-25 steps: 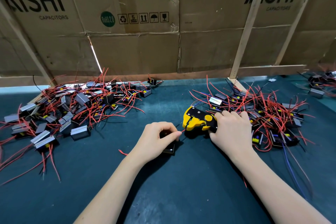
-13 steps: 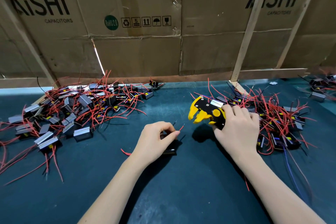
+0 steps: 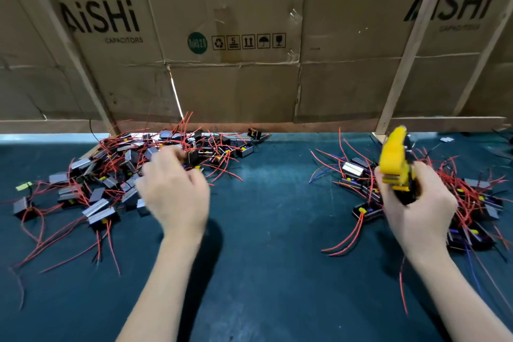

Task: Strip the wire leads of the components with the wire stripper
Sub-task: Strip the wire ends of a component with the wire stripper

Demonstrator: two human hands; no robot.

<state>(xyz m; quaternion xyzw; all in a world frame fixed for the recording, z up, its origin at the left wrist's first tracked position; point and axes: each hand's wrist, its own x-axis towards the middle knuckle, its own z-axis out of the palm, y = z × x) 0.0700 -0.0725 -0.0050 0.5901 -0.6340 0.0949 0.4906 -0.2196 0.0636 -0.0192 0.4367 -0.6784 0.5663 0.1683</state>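
Head view: the right hand (image 3: 416, 208) grips the yellow wire stripper (image 3: 395, 164), fingers and thumb curled round its handles, and holds it raised with the yellow head pointing up and away, towards the cardboard wall (image 3: 249, 78). The hand sits over the near edge of the right-hand pile of components (image 3: 458, 203), a tangle of small black and grey blocks with red leads and a few blue ones, spread on the dark green mat (image 3: 272, 230).

The left hand (image 3: 175, 197) is blurred. It hangs over the near right edge of the left-hand pile of components (image 3: 111, 175), on the other side of the mat from the stripper. Its fingers are loosely curled and point towards the pile; a small black component (image 3: 192, 157) lies just at the fingertips, but the blur makes it impossible to tell whether the fingers pinch it or only reach beside it, so the state of this hand cannot be told.

There are no trays or bins; both piles lie loose on the mat. The left-hand pile stretches from the foot of the cardboard wall out towards the viewer, with long red leads trailing off its near side. A strip of bare mat lies between the two piles, well left of the stripper. The wall behind is flattened cartons printed "AiSHi CAPACITORS", braced by slanting wooden battens (image 3: 410, 44).
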